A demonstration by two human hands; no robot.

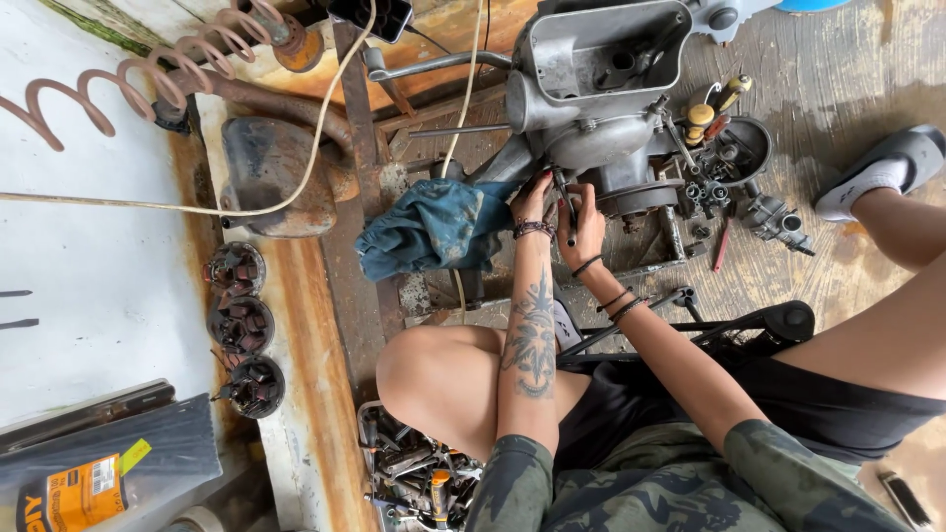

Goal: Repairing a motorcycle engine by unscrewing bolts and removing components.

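Gripping a dark tool, both hands work against the engine.

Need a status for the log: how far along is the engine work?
Done: the engine sits on the floor with its top cover off, and a carburetor lies detached beside it. In hand: left hand and right hand work a thin dark tool at the lower casing. Left: loose parts and screwdrivers lie out, and three stators sit unfitted.
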